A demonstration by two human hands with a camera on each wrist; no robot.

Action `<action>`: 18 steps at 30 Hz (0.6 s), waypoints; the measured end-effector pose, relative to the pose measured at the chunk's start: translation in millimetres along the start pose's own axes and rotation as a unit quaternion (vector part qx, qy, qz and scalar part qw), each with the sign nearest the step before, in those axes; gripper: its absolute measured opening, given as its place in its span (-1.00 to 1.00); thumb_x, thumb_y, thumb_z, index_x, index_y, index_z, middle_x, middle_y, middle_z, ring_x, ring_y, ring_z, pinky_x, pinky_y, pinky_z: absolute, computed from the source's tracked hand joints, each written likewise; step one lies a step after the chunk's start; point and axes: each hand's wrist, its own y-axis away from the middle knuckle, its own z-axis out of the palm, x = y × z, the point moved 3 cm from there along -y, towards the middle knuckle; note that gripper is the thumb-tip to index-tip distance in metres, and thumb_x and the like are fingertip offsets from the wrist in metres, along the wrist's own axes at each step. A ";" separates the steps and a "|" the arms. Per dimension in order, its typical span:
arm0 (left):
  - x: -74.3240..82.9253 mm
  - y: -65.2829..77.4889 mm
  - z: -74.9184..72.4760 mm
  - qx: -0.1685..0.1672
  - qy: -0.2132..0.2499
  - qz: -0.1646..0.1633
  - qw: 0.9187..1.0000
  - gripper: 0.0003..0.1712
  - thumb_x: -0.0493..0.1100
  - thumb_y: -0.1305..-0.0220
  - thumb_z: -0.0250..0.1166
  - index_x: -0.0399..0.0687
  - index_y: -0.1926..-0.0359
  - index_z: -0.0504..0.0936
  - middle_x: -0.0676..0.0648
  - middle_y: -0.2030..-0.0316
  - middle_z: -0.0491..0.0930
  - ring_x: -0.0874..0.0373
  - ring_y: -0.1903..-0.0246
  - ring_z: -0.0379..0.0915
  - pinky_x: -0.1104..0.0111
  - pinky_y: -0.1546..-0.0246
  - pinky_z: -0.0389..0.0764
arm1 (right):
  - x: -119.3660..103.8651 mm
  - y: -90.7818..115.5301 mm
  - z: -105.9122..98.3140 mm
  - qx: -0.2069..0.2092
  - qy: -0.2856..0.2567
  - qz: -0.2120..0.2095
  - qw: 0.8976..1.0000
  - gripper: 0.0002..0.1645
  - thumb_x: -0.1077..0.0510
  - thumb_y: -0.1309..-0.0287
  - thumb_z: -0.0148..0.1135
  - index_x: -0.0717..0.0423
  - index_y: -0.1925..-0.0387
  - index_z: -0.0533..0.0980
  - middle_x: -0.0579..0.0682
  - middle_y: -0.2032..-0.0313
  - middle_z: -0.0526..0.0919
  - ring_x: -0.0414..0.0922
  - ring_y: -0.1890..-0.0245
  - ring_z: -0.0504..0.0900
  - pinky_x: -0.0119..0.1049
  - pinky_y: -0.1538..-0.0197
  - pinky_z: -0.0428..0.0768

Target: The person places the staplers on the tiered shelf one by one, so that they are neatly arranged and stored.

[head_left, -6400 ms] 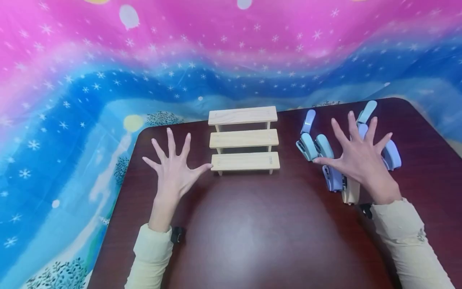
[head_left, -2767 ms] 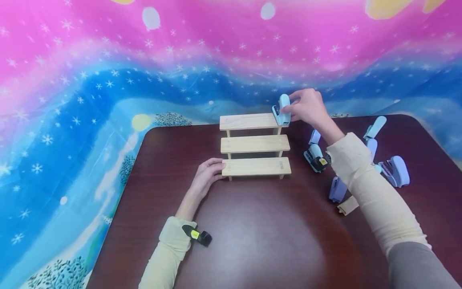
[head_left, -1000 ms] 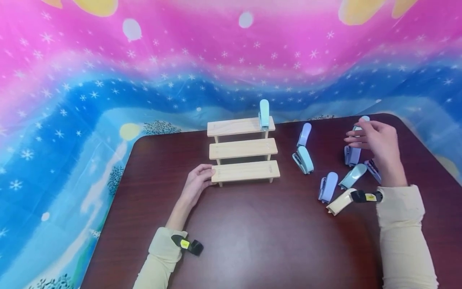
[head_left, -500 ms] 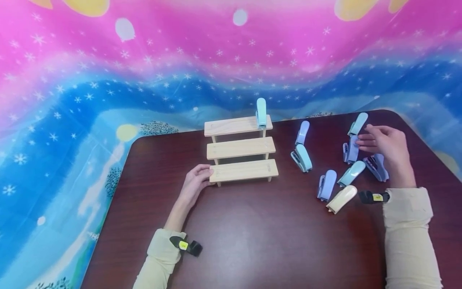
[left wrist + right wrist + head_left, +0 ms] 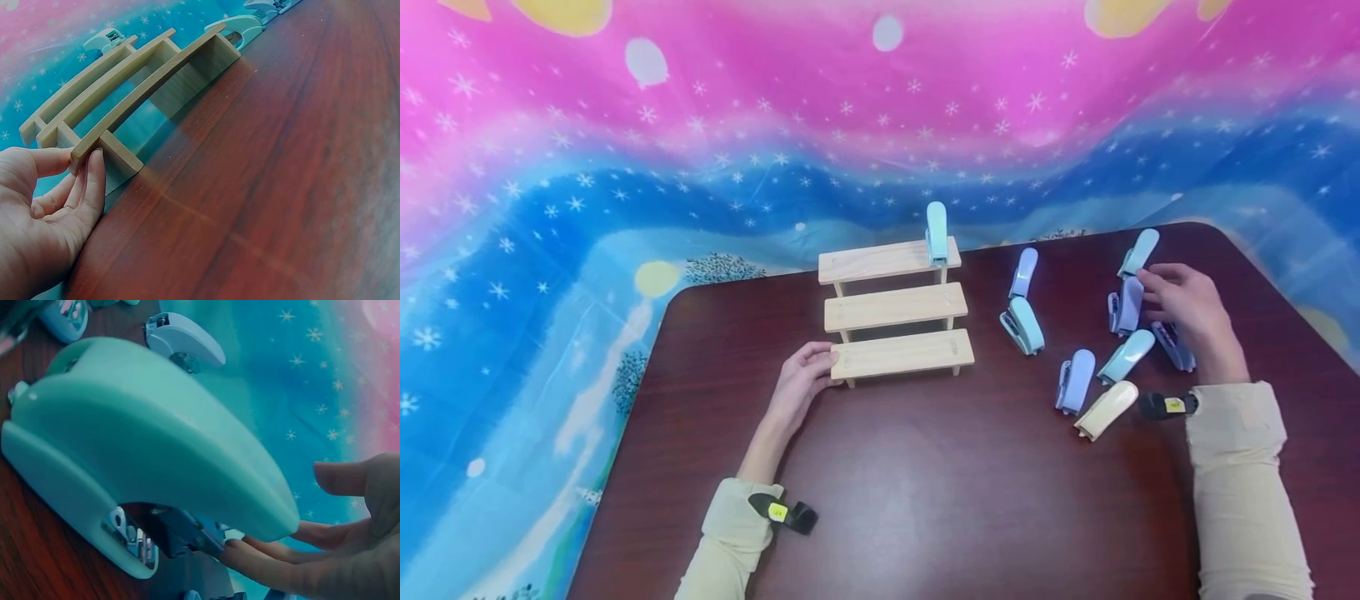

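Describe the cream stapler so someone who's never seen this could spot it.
On the dark red table, look right of the three-tier wooden stand. In the head view, the cream stapler lies lowest there, beside a lavender stapler and a mint stapler. No other stapler shares its colour.

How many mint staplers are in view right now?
4: one stapler on the top shelf, one stapler right of the rack, one stapler by the right hand, one stapler beyond the cream stapler. The right hand may hide another.
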 end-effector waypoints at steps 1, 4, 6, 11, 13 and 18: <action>0.0 -0.2 -0.3 0.000 0.001 0.000 1.000 -0.67 -0.36 -0.43 0.23 -0.43 -0.14 0.47 -0.04 0.23 0.65 0.18 0.29 0.61 0.36 0.23 0.69 | 0.4 -0.2 1.2 -0.013 0.009 0.001 1.000 -0.02 -0.24 -0.55 -0.11 0.43 -0.57 -0.05 0.51 -0.41 0.20 0.08 -0.11 0.54 -0.42 0.13 0.68; -0.2 -0.6 -0.6 -0.002 0.005 0.000 1.000 -0.68 -0.37 -0.43 0.23 -0.42 -0.13 0.47 -0.04 0.25 0.65 0.17 0.30 0.61 0.34 0.22 0.70 | 1.8 -0.7 3.6 -0.037 0.021 0.000 0.999 -0.01 -0.24 -0.56 -0.13 0.44 -0.57 -0.13 0.56 -0.44 0.12 0.39 -0.31 0.34 -0.02 -0.19 0.63; -0.3 -0.6 -0.4 -0.003 0.006 0.002 1.000 -0.68 -0.37 -0.43 0.23 -0.42 -0.13 0.47 -0.03 0.25 0.64 0.18 0.30 0.61 0.34 0.22 0.69 | 3.2 -0.7 4.1 -0.046 0.028 -0.003 0.999 -0.01 -0.23 -0.57 -0.14 0.45 -0.57 -0.15 0.58 -0.44 0.10 0.45 -0.33 0.30 0.22 -0.31 0.45; 0.1 0.0 -0.1 -0.004 0.003 0.004 1.000 -0.68 -0.37 -0.42 0.23 -0.42 -0.13 0.47 -0.03 0.25 0.64 0.18 0.29 0.61 0.34 0.22 0.69 | 5.1 -2.4 5.6 -0.063 0.064 -0.020 0.996 -0.08 -0.15 -0.60 -0.13 0.53 -0.53 -0.07 0.61 -0.37 0.18 0.49 -0.25 0.39 -0.03 -0.08 0.66; 0.4 0.1 0.0 -0.002 0.004 0.004 1.000 -0.68 -0.38 -0.42 0.23 -0.41 -0.13 0.47 -0.03 0.25 0.64 0.17 0.29 0.60 0.34 0.23 0.69 | 5.0 -3.2 7.1 -0.072 0.090 -0.028 0.993 -0.13 -0.10 -0.61 -0.13 0.56 -0.50 -0.01 0.60 -0.34 0.22 0.47 -0.21 0.41 -0.17 0.06 0.63; 0.8 -0.7 0.2 -0.001 0.007 0.003 1.000 -0.67 -0.38 -0.42 0.22 -0.43 -0.14 0.47 -0.04 0.26 0.64 0.18 0.30 0.60 0.34 0.24 0.69 | 2.1 -4.8 11.8 -0.095 0.167 -0.058 0.980 -0.23 0.05 -0.58 -0.02 0.61 -0.44 0.08 0.61 -0.26 0.28 0.42 -0.11 0.39 0.07 0.02 0.53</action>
